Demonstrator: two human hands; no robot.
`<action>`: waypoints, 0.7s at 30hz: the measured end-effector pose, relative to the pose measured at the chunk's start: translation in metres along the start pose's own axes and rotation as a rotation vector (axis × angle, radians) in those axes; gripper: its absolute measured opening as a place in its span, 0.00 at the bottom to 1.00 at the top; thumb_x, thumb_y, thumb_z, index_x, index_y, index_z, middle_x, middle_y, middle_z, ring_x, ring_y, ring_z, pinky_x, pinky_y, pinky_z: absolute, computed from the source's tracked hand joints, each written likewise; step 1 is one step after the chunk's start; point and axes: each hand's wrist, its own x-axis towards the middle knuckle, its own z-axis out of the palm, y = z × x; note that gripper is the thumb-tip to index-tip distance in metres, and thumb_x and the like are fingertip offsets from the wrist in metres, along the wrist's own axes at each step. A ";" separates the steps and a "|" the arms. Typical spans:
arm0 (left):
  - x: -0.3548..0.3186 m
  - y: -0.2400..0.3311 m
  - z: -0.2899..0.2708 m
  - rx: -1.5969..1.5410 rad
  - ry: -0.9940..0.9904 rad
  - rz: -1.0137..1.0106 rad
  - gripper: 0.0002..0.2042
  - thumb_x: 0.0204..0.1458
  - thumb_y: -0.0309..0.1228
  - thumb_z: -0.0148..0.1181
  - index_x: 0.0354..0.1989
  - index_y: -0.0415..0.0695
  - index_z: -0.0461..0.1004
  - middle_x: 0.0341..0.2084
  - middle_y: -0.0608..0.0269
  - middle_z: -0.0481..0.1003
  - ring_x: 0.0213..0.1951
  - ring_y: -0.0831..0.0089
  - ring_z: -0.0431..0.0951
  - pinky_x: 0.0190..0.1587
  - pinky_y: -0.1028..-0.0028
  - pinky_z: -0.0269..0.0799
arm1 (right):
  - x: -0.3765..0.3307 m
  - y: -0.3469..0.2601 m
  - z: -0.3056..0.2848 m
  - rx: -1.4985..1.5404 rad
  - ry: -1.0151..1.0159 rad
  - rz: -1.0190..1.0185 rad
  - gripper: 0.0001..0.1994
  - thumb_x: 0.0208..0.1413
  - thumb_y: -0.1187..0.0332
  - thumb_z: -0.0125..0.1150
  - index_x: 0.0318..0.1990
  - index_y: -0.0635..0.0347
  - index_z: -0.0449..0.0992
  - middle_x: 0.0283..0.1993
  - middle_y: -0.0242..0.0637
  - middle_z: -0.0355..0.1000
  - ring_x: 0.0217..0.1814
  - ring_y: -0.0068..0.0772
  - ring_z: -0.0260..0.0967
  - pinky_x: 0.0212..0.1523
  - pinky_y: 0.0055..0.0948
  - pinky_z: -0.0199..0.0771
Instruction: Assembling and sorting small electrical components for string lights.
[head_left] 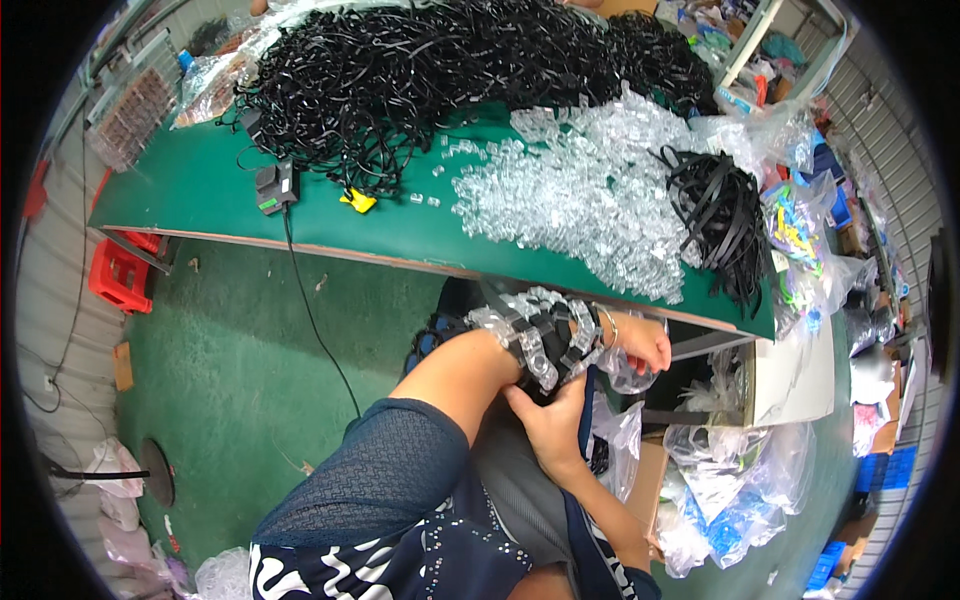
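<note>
Several black straps with clear plastic buckles (pixel 540 335) are looped around my left forearm, just behind the bracelet (pixel 609 327) on its wrist. My left hand (pixel 645 345) is beyond them, below the table's front edge, with its fingers curled in; the inside of the palm is hidden. From below, my right hand (pixel 553 425) grips the looped straps against the forearm. Its thumb is on the left side, and the other fingers are partly hidden behind the straps. On the green table (pixel 180 200) lie a heap of loose clear plastic buckles (pixel 580 195) and a bundle of black straps (pixel 718 215).
A large tangle of black straps (pixel 420 70) covers the table's far side. A small black device (pixel 277 188) trails a cable to the floor, beside a yellow object (pixel 358 201). A red stool (pixel 120 275) stands at left. Clear plastic bags (pixel 735 490) lie at right.
</note>
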 end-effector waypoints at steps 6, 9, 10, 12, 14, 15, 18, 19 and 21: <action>-0.001 -0.010 0.008 -0.032 -0.006 -0.026 0.11 0.45 0.29 0.56 0.37 0.40 0.74 0.26 0.65 0.75 0.23 0.77 0.75 0.25 0.78 0.70 | -0.001 0.002 -0.010 -0.114 0.020 0.037 0.23 0.40 0.79 0.56 0.48 0.65 0.60 0.45 0.35 0.64 0.46 0.26 0.62 0.51 0.26 0.60; -0.003 -0.014 0.005 -0.028 0.007 -0.032 0.11 0.44 0.29 0.57 0.37 0.40 0.74 0.26 0.65 0.75 0.24 0.77 0.75 0.25 0.78 0.70 | -0.001 0.008 -0.019 -0.043 -0.003 0.141 0.18 0.41 0.81 0.53 0.43 0.65 0.64 0.35 0.33 0.68 0.34 0.22 0.66 0.37 0.22 0.68; -0.005 -0.019 0.006 -0.043 0.037 -0.029 0.11 0.43 0.29 0.57 0.36 0.40 0.74 0.25 0.64 0.75 0.23 0.76 0.76 0.24 0.77 0.70 | -0.005 0.007 -0.021 -0.042 -0.021 0.141 0.18 0.41 0.81 0.53 0.43 0.65 0.64 0.35 0.33 0.68 0.34 0.22 0.66 0.37 0.22 0.68; -0.003 -0.025 0.006 -0.061 0.019 -0.039 0.12 0.40 0.28 0.58 0.35 0.41 0.74 0.25 0.65 0.75 0.22 0.76 0.76 0.23 0.77 0.70 | -0.001 0.000 -0.027 0.057 -0.022 0.296 0.16 0.41 0.81 0.52 0.41 0.65 0.66 0.33 0.33 0.68 0.30 0.21 0.65 0.32 0.21 0.67; -0.008 -0.033 0.014 -0.063 -0.028 -0.091 0.12 0.43 0.30 0.57 0.38 0.41 0.73 0.26 0.65 0.75 0.24 0.77 0.75 0.24 0.77 0.70 | 0.001 0.000 -0.031 0.070 0.022 0.256 0.15 0.41 0.81 0.51 0.41 0.66 0.67 0.31 0.33 0.68 0.27 0.21 0.63 0.28 0.20 0.66; -0.010 -0.035 0.016 -0.032 -0.061 -0.062 0.14 0.43 0.30 0.58 0.39 0.42 0.72 0.27 0.65 0.75 0.23 0.77 0.75 0.24 0.76 0.70 | 0.005 0.002 -0.040 0.053 0.037 0.213 0.16 0.41 0.81 0.50 0.42 0.66 0.67 0.31 0.33 0.68 0.27 0.21 0.63 0.28 0.20 0.66; -0.010 -0.042 0.029 0.110 -0.030 -0.026 0.15 0.44 0.32 0.58 0.41 0.43 0.72 0.30 0.64 0.74 0.29 0.75 0.75 0.31 0.75 0.71 | 0.015 -0.011 -0.045 -0.008 0.136 0.059 0.16 0.42 0.80 0.50 0.43 0.67 0.67 0.31 0.33 0.68 0.26 0.21 0.63 0.27 0.21 0.66; -0.008 -0.039 0.021 0.118 0.060 0.003 0.14 0.44 0.32 0.58 0.40 0.43 0.72 0.30 0.64 0.74 0.30 0.75 0.75 0.32 0.75 0.71 | 0.022 0.003 -0.061 -0.122 0.103 0.032 0.16 0.42 0.80 0.50 0.43 0.67 0.67 0.29 0.33 0.68 0.26 0.21 0.64 0.28 0.21 0.66; 0.011 -0.034 0.019 0.119 0.163 0.052 0.13 0.44 0.31 0.58 0.40 0.43 0.72 0.30 0.64 0.74 0.31 0.73 0.75 0.33 0.74 0.71 | 0.022 0.010 -0.076 -0.197 0.113 0.041 0.15 0.43 0.79 0.51 0.43 0.67 0.68 0.27 0.33 0.69 0.26 0.21 0.65 0.29 0.21 0.66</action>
